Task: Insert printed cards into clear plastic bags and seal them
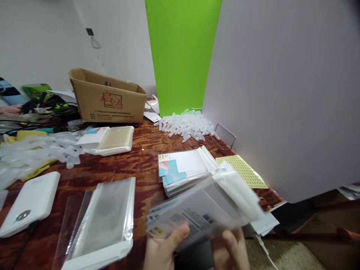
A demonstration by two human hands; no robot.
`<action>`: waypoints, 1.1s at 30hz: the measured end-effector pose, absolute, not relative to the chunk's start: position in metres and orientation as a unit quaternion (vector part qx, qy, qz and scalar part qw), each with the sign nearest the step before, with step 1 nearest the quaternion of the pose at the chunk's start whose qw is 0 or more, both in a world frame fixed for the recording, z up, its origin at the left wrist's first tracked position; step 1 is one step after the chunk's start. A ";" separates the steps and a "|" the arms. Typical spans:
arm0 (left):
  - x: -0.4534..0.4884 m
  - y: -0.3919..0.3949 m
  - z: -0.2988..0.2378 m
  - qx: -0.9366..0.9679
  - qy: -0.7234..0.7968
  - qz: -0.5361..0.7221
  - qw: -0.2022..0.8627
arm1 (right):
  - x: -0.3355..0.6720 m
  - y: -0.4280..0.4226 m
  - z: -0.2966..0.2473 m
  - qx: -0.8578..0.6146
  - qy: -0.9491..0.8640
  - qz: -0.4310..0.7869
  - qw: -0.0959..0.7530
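Note:
A stack of clear plastic packets [197,213] with printed cards inside is held up near the table's front edge. My left hand [164,247] grips the stack's left end, with the thumb on top. At the near right side my right hand [230,245] closes on the same stack; it is slightly blurred and its fingertips are partly hidden. White flaps fan out at the packets' right end. Just beyond lies another pile of packed cards [182,167], white and blue. To the left, a pile of clear plastic sleeves [104,217] rests on the table.
A white power bank [30,202] with a cable lies at left, near translucent plastic pieces [53,146]. Behind are a cardboard box [109,101], more sleeves [116,138] and a heap of small white pieces [188,125]. A yellow sticker sheet [242,170] lies beside a grey panel [281,93].

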State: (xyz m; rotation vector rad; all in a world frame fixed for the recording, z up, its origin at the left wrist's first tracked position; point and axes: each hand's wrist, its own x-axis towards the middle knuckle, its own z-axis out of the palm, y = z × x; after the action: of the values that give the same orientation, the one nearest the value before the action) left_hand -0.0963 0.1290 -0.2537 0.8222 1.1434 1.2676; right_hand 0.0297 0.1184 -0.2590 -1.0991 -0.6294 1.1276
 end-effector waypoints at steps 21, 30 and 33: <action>-0.081 0.137 -0.250 0.431 0.518 0.620 0.402 | 0.023 0.167 -0.267 -0.458 -0.433 0.413 0.657; -0.094 0.144 -0.246 0.486 0.474 0.612 0.406 | 0.043 0.169 -0.251 -0.466 -0.442 0.387 0.661; -0.079 0.145 -0.240 0.422 0.471 0.647 0.426 | 0.034 0.165 -0.251 -0.446 -0.446 0.387 0.673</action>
State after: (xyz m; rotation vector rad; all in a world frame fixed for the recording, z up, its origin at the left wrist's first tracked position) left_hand -0.0791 0.1448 -0.2398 1.0538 1.1766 1.6170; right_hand 0.0344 0.1647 -0.2514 -1.0038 -1.0032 0.8716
